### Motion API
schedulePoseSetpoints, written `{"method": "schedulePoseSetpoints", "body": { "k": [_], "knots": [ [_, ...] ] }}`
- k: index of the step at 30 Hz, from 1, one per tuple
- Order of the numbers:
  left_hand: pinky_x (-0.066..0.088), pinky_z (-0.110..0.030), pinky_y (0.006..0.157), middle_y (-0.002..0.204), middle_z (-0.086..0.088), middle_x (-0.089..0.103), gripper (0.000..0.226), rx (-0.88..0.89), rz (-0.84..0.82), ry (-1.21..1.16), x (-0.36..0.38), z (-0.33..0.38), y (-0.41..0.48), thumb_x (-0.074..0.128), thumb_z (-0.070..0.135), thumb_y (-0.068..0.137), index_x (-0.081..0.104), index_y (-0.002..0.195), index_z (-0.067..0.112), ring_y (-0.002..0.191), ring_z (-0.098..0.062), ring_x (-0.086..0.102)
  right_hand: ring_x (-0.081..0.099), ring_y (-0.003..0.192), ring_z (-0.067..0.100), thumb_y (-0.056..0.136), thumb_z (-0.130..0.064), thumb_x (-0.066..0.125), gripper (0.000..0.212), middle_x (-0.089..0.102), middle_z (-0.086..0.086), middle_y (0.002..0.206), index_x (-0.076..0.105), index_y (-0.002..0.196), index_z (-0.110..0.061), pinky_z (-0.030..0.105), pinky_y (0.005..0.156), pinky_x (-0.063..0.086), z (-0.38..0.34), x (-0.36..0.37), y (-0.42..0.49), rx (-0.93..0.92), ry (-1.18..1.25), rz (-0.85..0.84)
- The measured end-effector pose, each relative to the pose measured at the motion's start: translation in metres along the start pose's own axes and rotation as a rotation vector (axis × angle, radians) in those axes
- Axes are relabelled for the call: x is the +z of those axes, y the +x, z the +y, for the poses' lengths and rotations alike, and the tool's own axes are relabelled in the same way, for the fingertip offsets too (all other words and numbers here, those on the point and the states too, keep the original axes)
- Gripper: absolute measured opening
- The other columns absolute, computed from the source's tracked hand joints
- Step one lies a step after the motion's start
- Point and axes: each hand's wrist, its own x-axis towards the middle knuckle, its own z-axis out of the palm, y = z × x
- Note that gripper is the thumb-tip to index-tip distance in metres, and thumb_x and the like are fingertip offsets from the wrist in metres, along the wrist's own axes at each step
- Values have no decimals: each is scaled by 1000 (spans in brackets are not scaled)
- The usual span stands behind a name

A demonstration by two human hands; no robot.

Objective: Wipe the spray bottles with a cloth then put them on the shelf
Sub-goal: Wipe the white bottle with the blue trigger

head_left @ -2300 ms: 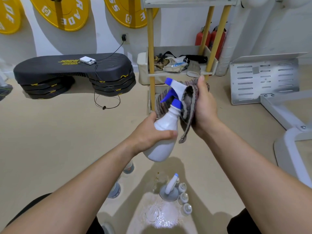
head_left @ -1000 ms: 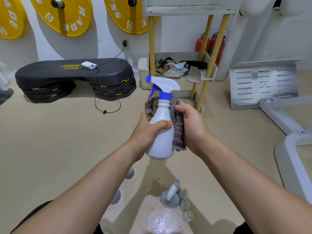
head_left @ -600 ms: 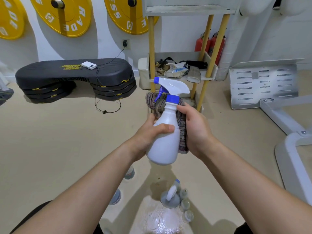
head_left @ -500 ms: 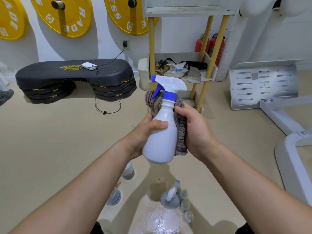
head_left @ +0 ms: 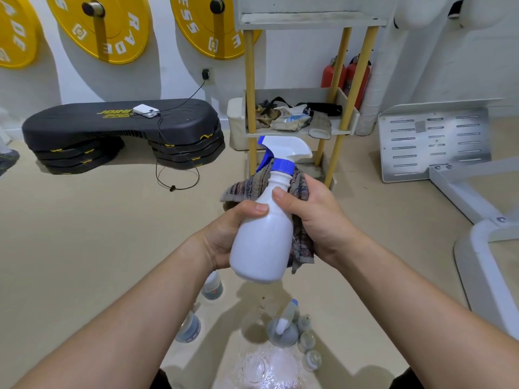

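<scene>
Yellow weight plates [head_left: 104, 26] hang above a black step platform [head_left: 120, 122] (red extinguishers [head_left: 345, 74] stand rightward).

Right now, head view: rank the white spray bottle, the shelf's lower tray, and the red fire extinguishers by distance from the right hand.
1. White spray bottle: held against the right hand, cloth between.
2. Shelf's lower tray: ahead, beyond the bottle.
3. Red fire extinguishers: behind the shelf, at the wall.

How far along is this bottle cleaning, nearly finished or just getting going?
Early, it seems. No spray bottle shows on the shelf, whose middle tier holds only rags and clutter. In hand: the left hand grips a white spray bottle while the right hand presses a striped cloth behind it. Left: shelving it, then the bottles on the floor below.
</scene>
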Motion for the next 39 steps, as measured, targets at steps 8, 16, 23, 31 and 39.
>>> {"method": "schedulePoseSetpoints", "body": {
  "k": [8,16,23,31,39],
  "knots": [
    [56,-48,82,131,-29,61,89,281,547,-33,-1,-3,24,80,43,63,48,136,4,106,-40,67,64,83,1,103,-21,53,27,70,-11,110,67,125,-28,17,67,49,17,17,3,-49,-168,175],
    [53,-41,87,108,-15,66,50,409,519,-207,3,14,18,66,39,77,61,117,11,99,-31,65,32,141,-6,99,-44,40,47,40,-19,150,44,146,-38,16,114,25,39,25,3,-354,-587,11],
    [55,-38,73,102,-2,66,55,589,910,222,23,18,20,70,39,63,58,112,16,85,-20,66,70,94,31,100,-52,46,48,75,15,104,73,106,-13,48,88,54,29,26,11,241,221,237],
    [53,-37,83,104,0,63,62,659,991,279,12,13,27,71,49,62,52,113,18,89,-16,63,58,123,46,98,-46,42,63,60,31,132,62,125,7,53,112,38,24,21,2,412,491,173],
    [59,-54,87,101,-9,71,43,488,864,-97,29,4,36,73,43,65,60,102,24,98,-35,72,66,107,39,96,-43,43,59,66,26,127,60,132,1,46,96,48,34,21,10,384,593,309]
  ]
}}
